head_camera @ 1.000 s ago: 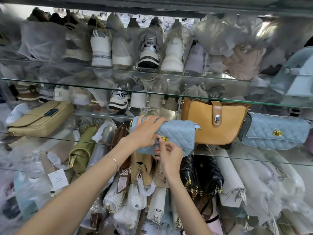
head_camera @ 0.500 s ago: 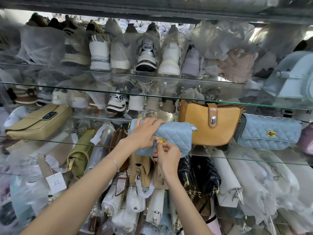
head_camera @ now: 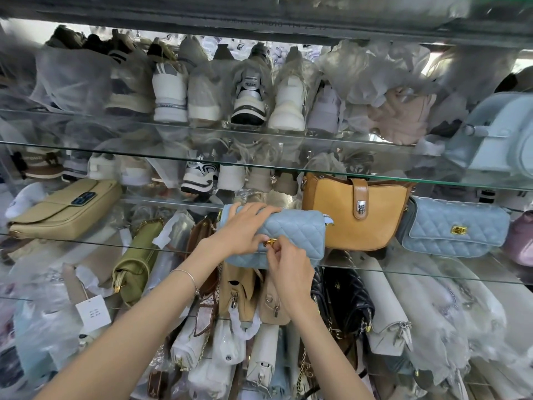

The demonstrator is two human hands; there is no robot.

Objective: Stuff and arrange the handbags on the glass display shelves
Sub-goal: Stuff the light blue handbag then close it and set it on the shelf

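Your left hand (head_camera: 245,230) grips the blue bag (head_camera: 298,230); right hand (head_camera: 288,265) pinches its gold clasp (head_camera: 270,242). Brace firmly; seat clasp fully.

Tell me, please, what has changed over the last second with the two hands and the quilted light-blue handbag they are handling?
Nothing visibly changed. The left hand still grips the top of the quilted light-blue handbag, and the right hand still pinches its gold clasp.
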